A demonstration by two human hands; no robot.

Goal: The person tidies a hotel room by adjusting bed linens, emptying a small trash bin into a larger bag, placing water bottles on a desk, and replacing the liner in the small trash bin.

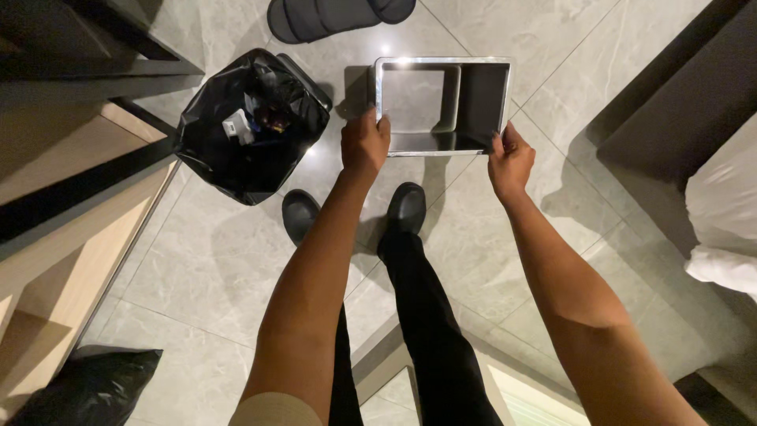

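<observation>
Item 1, bin [441, 102]: rectangular, shiny metal rim, dark inside, nothing in it that I can see. It sits over the tiled floor [205, 268], just beyond my two black shoes [406, 209], and serves here as my landmark.

Item 2, left hand [364, 146]: fingers closed on the bin's near-left rim, thumb side on the edge.

Item 3, right hand [510, 162]: fingers closed on the bin's near-right corner. I cannot tell whether the bin rests on the floor or hangs in my grip.

Item 4, bag [248, 126]: black liner, mouth open, just left of the bin, apart from it. Inside it I see a small white piece and some dark scraps.

Item 5, basket [335, 16]: dark, collapsed, beyond the bin at the top edge of view.

Item 6, shelving [71, 205]: pale wood with dark trim, far left of the bin, past the bag.

Item 7, second black bag [87, 386]: well to the bin's near left, at the foot of the shelving.

Item 8, bedding [721, 213]: white, far right of the bin.
</observation>
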